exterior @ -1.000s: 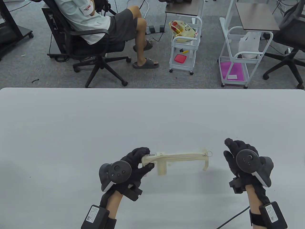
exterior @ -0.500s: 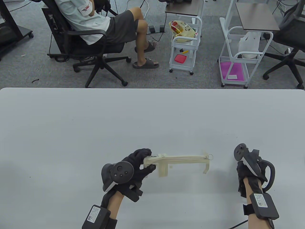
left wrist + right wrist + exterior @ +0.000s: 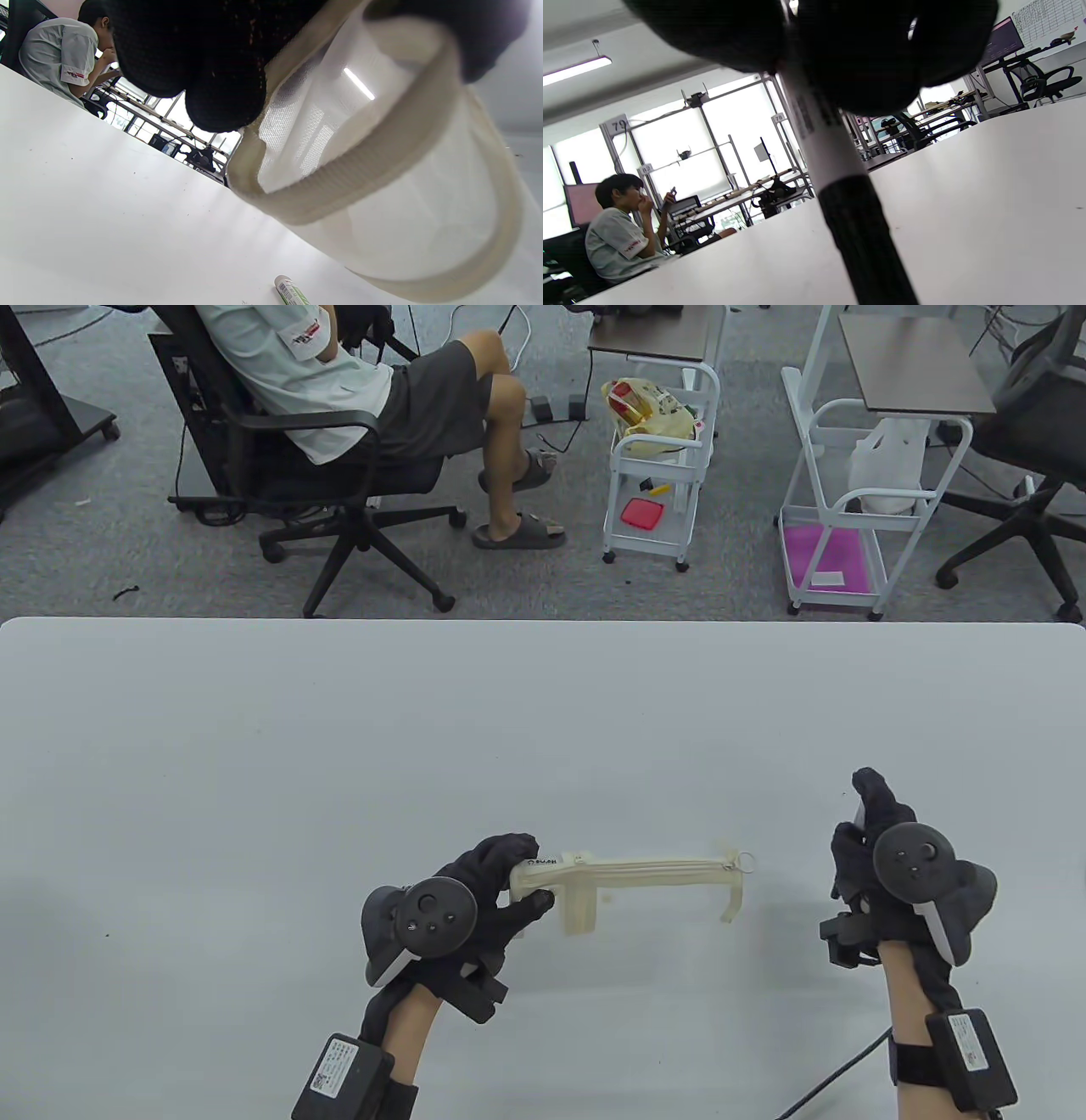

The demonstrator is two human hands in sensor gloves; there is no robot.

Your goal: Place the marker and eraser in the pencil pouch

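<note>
A cream mesh pencil pouch [image 3: 645,869] hangs level just above the table. My left hand [image 3: 519,884] grips its left end; in the left wrist view the gloved fingers [image 3: 212,63] clamp the pouch [image 3: 382,182] by its trim. Its zipper ring [image 3: 747,863] is at the right end. My right hand [image 3: 867,824] is apart from the pouch, to its right, and holds a marker. In the right wrist view the marker [image 3: 835,169], a white barrel with a black end, hangs down from the fingers. A small white and green object [image 3: 290,292], perhaps the eraser, lies on the table below the pouch.
The white table [image 3: 424,729] stretches bare ahead of both hands. Beyond its far edge a person sits in an office chair [image 3: 339,475], and two white carts [image 3: 653,475] stand on the floor.
My right hand drew back from the pouch's right end, rolled onto its side, and now stands farther right with fingers pointing away. The left hand and pouch hardly moved.
</note>
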